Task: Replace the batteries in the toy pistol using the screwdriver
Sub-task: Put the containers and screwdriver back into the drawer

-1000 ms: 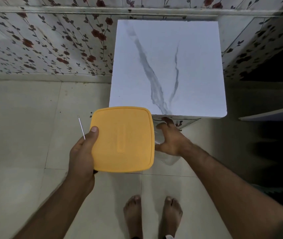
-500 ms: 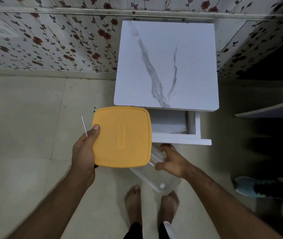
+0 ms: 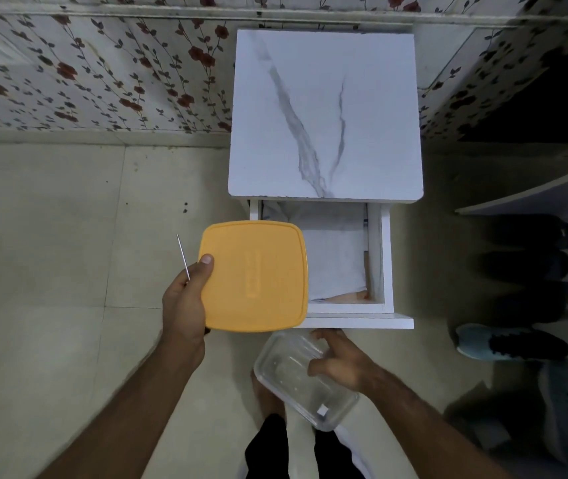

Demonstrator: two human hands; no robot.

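Left hand grips a square orange plastic lid and thin metal screwdriver; right hand clasps a clear plastic container. Judged stage: fetching supplies from the open white drawer; neither toy pistol nor batteries visible.

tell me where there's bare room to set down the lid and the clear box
The marble top of the small cabinet shows nothing on it, edge to edge. The open drawer holds only a flat white sheet, though the yellow lid in the left hand hides its left part. Floor tiles left of the cabinet are bare. Right of it, shoes crowd the floor.
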